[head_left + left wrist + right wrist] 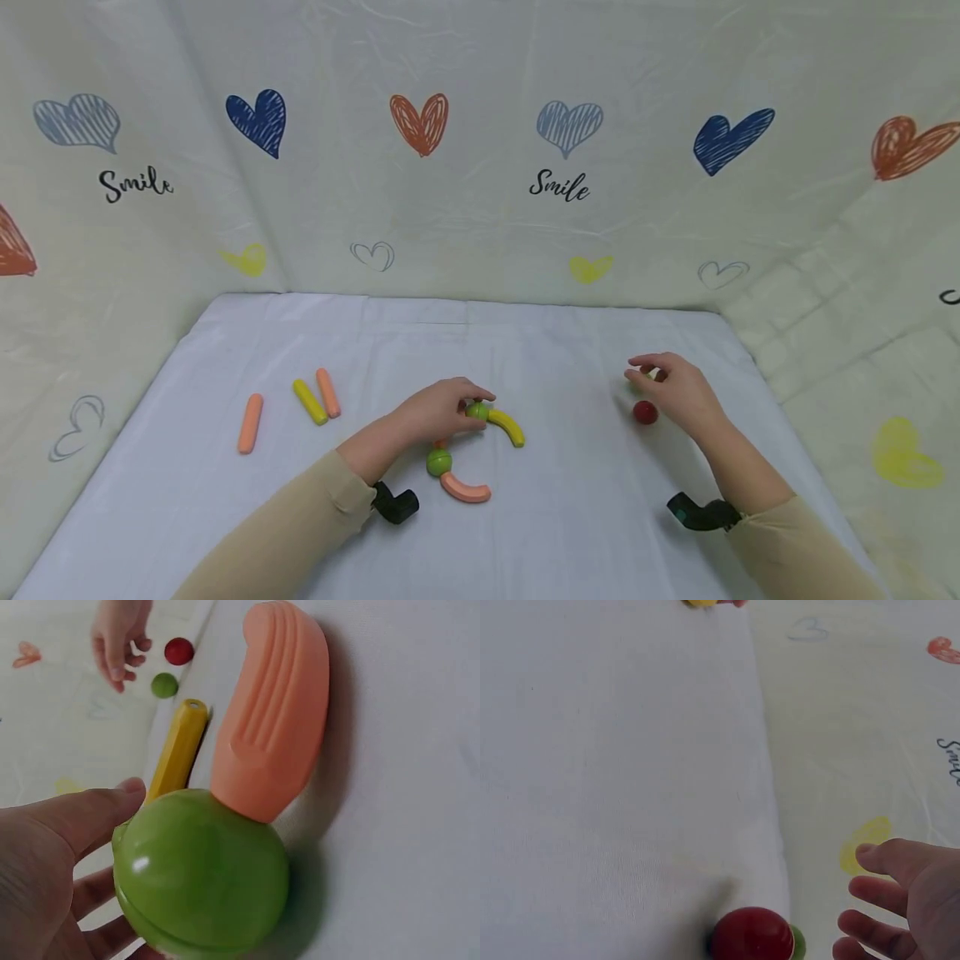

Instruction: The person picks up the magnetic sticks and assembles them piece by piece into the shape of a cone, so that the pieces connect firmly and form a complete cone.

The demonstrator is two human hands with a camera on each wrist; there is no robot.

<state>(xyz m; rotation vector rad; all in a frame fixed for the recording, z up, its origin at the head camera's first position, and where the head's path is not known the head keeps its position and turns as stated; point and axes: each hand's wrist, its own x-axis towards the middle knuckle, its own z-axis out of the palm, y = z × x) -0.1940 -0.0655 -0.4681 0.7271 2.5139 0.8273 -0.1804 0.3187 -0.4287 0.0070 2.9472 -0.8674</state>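
Note:
In the head view my left hand (442,408) has its thumb and fingers around a green ball (477,410) joined to a curved yellow piece (508,427). Below that hand lies a second green ball (439,462) with a ridged, curved pink piece (467,489) attached; part of another pinkish piece shows above it. The nearer green ball (202,870) hides most of the left fingertips in the left wrist view. My right hand (681,398) hovers with loose, parted fingers by a loose green ball (640,381) and a red ball (645,412), apparently without contact.
Two straight pink sticks (251,423) and a yellow stick (310,402) lie at the left of the white-covered table (570,517). Behind the table hangs a pale cloth (480,208) printed with hearts. A dark wrist camera (396,505) sits at the left cuff.

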